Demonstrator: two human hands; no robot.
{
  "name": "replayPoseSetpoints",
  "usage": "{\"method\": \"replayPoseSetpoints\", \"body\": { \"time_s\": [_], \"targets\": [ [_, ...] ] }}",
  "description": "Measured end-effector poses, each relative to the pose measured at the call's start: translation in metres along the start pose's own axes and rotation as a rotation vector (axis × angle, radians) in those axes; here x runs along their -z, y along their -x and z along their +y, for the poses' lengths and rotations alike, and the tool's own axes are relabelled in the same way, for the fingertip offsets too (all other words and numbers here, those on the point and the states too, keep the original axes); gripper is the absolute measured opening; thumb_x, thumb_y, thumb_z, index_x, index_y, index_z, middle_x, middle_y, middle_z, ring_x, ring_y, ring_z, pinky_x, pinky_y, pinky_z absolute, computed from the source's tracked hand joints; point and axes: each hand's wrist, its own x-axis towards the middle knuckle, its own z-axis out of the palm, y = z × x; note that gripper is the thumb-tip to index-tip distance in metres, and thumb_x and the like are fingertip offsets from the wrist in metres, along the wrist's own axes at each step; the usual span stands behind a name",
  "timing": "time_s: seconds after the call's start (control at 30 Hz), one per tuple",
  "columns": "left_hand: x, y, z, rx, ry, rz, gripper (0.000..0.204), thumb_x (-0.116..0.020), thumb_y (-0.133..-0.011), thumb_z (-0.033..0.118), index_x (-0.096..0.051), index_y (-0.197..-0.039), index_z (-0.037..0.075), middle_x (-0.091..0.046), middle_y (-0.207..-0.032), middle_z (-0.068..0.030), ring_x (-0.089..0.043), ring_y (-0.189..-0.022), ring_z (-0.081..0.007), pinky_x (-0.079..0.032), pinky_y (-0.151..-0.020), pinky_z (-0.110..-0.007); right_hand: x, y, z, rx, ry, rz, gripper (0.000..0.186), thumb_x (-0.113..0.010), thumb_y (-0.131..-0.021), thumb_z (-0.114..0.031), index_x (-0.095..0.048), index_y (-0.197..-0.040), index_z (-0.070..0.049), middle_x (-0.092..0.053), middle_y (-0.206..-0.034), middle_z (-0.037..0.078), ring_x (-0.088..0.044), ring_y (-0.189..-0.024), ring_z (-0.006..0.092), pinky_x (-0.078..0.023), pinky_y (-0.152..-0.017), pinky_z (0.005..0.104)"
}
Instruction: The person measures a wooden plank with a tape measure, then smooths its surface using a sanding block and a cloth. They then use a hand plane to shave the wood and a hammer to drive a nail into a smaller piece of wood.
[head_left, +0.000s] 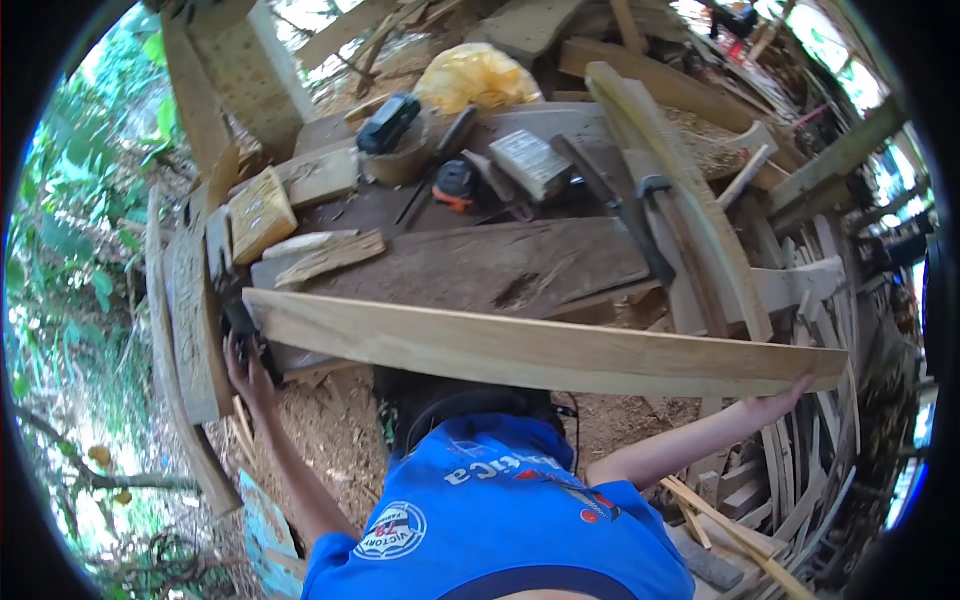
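Observation:
A long, pale wooden plank point(540, 340) stretches across in front of me, its broad face tilted toward me. Its right end rests against my right hand point(782, 398), whose fingers curl at the lower edge, partly hidden behind the wood. At the plank's left end, my left hand point(254, 378) has its fingers around a dark tool point(240, 322), possibly a clamp or vise; its exact kind is unclear. Behind the plank lies a dark, worn workbench board point(450, 262) with a hole in it.
On the bench are a tape measure point(456, 184), a wooden block point(532, 164), a black battery-like object point(390, 124) and a hammer-like tool point(655, 225). An upright beam point(690, 190) leans at the right. Scrap strips point(800, 470) pile up beyond my right arm; leafy plants point(85, 230) border the left.

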Motion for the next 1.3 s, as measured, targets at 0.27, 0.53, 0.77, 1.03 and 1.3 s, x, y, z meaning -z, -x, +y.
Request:
{"method": "replayPoseSetpoints", "body": {
  "time_s": [0.27,0.53,0.77,1.03,1.3],
  "targets": [
    [-0.024,0.002,0.063,-0.367,-0.470,-0.117,0.026,-0.058,-0.082,0.005,-0.057,-0.107,-0.002,-0.052,-0.119,-0.0152,-0.049,-0.111,-0.0292,-0.036,-0.096,-0.036,0.048,-0.042,-0.005,0.134,0.047,0.506,0.051,-0.037,-0.095,-0.035,-0.031,-0.134,-0.003,-0.043,-0.129,0.016,-0.047,-0.116,0.0302,-0.038,-0.098,0.0484],
    [-0.033,0.007,0.077,-0.378,-0.644,-0.201,0.032,-0.060,-0.078,0.006,-0.059,-0.110,0.006,-0.051,-0.121,-0.0134,-0.044,-0.116,-0.0319,-0.032,-0.099,-0.041,0.015,-0.058,0.032,0.120,-0.171,0.577,0.050,-0.027,-0.095,-0.035,-0.041,-0.122,0.004,-0.042,-0.127,0.023,-0.044,-0.117,0.0382,-0.041,-0.092,0.0570],
    [-0.035,0.007,0.079,-0.389,-0.640,-0.213,0.031,-0.059,-0.079,0.005,-0.059,-0.110,0.005,-0.051,-0.121,-0.0138,-0.044,-0.115,-0.0319,-0.034,-0.098,-0.041,-0.004,-0.063,0.064,0.129,-0.094,0.554,0.050,-0.032,-0.094,-0.032,-0.026,-0.129,0.003,-0.042,-0.122,0.027,-0.046,-0.112,0.0433,-0.045,-0.089,0.0572],
    [-0.031,0.000,0.081,-0.449,-0.678,-0.274,0.032,-0.061,-0.077,0.007,-0.059,-0.109,0.004,-0.053,-0.119,-0.0152,-0.045,-0.114,-0.0333,-0.033,-0.099,-0.041,0.003,-0.054,0.077,-0.084,-0.179,0.578,0.046,-0.039,-0.090,-0.022,-0.036,-0.121,0.012,-0.046,-0.118,0.029,-0.048,-0.109,0.0441,-0.046,-0.089,0.0569],
    [-0.049,-0.011,0.084,-0.392,-0.741,-0.265,0.037,-0.064,-0.075,0.019,-0.060,-0.112,0.013,-0.054,-0.120,-0.0104,-0.046,-0.112,-0.0321,-0.035,-0.096,-0.041,0.043,-0.055,0.055,-0.349,-0.359,0.324,0.044,-0.041,-0.087,-0.010,-0.032,-0.124,0.013,-0.036,-0.129,0.028,-0.033,-0.123,0.0429,-0.031,-0.102,0.0568]
  ]
}}
